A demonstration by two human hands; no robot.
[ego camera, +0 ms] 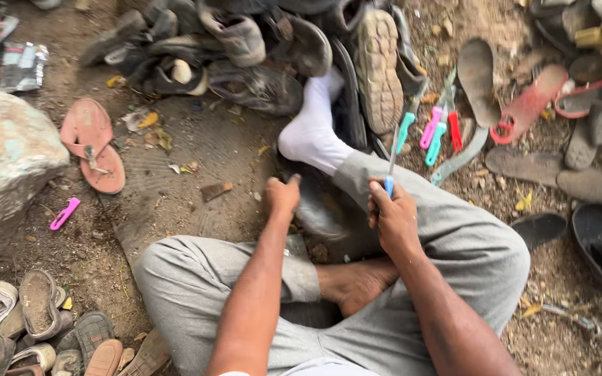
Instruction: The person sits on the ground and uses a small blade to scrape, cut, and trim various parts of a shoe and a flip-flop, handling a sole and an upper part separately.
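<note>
I sit on the ground in grey trousers, one foot in a white sock [311, 129], the other bare [357, 282]. My left hand [282, 195] is closed on the edge of a dark shoe or sole [318, 212], blurred, lying between my legs. My right hand [391, 216] grips a thin tool with a blue handle [389, 179], its metal shaft pointing up and away. The two hands are about a hand's width apart.
A heap of worn shoes [245, 49] lies ahead. Tools with teal, pink and red handles [435, 129] lie right of the sock. A pink sandal [93, 143], a large rock [5, 157] and a pink blade [65, 212] lie left; loose soles [527, 104] at right.
</note>
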